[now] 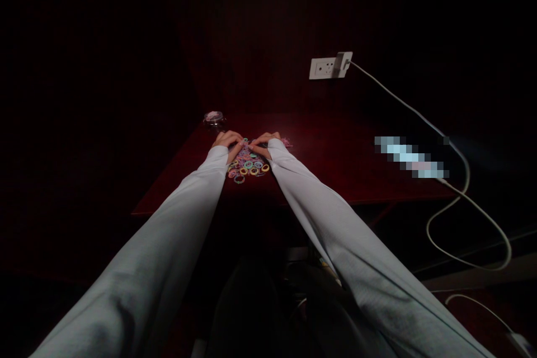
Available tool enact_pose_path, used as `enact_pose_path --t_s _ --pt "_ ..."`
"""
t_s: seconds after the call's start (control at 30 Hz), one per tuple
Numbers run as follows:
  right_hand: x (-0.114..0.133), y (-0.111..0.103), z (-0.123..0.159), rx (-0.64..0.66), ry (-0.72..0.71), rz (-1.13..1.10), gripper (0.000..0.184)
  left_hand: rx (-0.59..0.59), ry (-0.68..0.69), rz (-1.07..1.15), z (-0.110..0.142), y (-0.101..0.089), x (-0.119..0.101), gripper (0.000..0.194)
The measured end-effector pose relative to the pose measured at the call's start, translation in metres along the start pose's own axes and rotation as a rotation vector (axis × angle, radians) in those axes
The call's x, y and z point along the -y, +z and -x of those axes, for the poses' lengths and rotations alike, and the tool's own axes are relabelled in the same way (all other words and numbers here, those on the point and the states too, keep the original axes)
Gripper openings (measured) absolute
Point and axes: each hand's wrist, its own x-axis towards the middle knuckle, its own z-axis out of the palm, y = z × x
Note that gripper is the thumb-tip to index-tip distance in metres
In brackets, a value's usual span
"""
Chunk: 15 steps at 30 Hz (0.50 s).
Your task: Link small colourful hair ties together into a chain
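A pile of small coloured hair ties (249, 165) lies on the dark red table, with yellow, green, blue and pink rings among them. My left hand (227, 139) is at the pile's far left side, its thumb and fingertips brought together over the ties. Across from it, my right hand (264, 140) is bent inward at the right side, thumb and fingers likewise drawn together. The two sets of fingertips are close to each other. Whatever lies between them is too small to make out. Some pink ties (287, 142) show just beyond my right wrist.
A small round clear container (214, 118) stands at the table's back left. The table (335, 173) ends in a near edge. A wall socket (325, 68) has a charger with a white cable (403, 98) looping down the right, past a bright pixelated object (411, 158).
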Motion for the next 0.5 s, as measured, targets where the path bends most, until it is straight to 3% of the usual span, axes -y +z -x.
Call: enact_pose_path --t_s 0.27,0.5 --pt "0.007 -0.001 0.0 0.029 0.021 0.032 0.029 0.007 0.016 -0.025 -0.001 0.005 0.012 0.03" --pt "0.013 -0.004 0.002 0.028 0.024 0.105 0.021 0.029 -0.006 -0.055 -0.007 0.019 0.038 0.026"
